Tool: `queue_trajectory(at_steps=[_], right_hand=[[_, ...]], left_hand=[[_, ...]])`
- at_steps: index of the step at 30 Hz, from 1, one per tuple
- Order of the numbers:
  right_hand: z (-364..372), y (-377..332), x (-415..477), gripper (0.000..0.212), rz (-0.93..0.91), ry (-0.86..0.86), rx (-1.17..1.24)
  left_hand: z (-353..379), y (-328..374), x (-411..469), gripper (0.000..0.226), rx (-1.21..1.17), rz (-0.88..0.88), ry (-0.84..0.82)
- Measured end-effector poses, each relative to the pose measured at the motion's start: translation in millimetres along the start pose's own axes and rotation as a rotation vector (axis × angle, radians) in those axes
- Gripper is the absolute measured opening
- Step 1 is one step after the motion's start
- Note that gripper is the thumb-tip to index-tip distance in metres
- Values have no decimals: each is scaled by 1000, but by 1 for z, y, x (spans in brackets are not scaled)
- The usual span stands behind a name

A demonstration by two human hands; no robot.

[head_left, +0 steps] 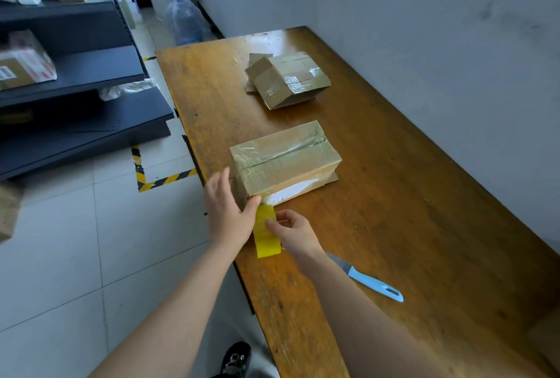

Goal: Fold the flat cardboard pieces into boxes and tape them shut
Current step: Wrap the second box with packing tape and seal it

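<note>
A taped cardboard box [288, 159] lies near the table's left edge, its top seam covered with clear tape. My left hand [228, 211] lies flat against the box's near end, thumb pressing at its lower corner. A yellow tape roll [266, 232] stands just below that corner, and my right hand [292, 233] grips it from the right. Farther back sits a second taped box [288, 79], tilted on top of flat cardboard pieces.
A blue-handled knife [374, 282] lies on the wooden table [409, 195] to the right of my right arm. Dark shelving [75, 98] with parcels stands across the tiled floor on the left. A grey wall runs along the table's right side.
</note>
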State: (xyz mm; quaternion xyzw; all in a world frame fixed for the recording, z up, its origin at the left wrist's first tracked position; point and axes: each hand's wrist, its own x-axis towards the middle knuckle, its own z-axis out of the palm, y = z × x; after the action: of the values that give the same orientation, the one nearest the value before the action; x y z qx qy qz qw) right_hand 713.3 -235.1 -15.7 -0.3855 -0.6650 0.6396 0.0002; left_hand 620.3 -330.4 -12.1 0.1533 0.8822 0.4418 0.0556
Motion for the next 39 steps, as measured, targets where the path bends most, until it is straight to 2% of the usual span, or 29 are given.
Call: queue_trajectory(at_steps=[2, 4, 6, 8, 10, 13, 15, 17, 20, 22, 27, 30, 32, 33, 36, 39], right_hand=[[-3, 1, -2, 25, -35, 11, -33], [-8, 2, -4, 23, -56, 43, -40], [-20, 7, -5, 25, -74, 166, -192], [-37, 20, -6, 31, -15, 337, -571], [-55, 37, -12, 41, 139, 465, -873], [-68, 63, -26, 36, 290, 520, -1021], [-73, 75, -30, 27, 250, 522, -1069], [-77, 79, -31, 20, 135, 494, -1126], [-78, 76, -31, 20, 34, 441, -1161], [-76, 72, -31, 20, -40, 476, -1094], [-59, 46, -29, 12, -471, 646, -884], [-46, 22, -25, 16, -678, 658, -825], [-36, 4, -20, 8, -773, 630, -809], [-30, -6, -16, 12, -777, 594, -810], [-13, -34, 1, 40, -679, 416, -897], [-3, -54, 21, 47, -650, 306, -990]], left_hand=[[9, -5, -16, 59, -168, -242, -25], [18, -6, -25, 42, -331, -443, -145], [24, -4, -27, 33, -455, -563, -225], [26, -3, -23, 32, -505, -591, -226], [27, -1, -20, 34, -508, -590, -213], [29, 0, -18, 39, -493, -576, -193], [30, 0, -17, 38, -494, -569, -184], [31, 0, -15, 40, -504, -572, -180], [32, -1, -12, 47, -495, -573, -177], [31, -2, -10, 44, -499, -580, -176], [29, -7, -5, 29, -559, -600, -176], [29, -9, -4, 28, -606, -613, -176], [28, -10, -3, 28, -610, -615, -187], [28, -10, -3, 27, -614, -613, -193], [25, -11, -1, 24, -628, -612, -209], [23, -14, 2, 20, -636, -607, -227]])
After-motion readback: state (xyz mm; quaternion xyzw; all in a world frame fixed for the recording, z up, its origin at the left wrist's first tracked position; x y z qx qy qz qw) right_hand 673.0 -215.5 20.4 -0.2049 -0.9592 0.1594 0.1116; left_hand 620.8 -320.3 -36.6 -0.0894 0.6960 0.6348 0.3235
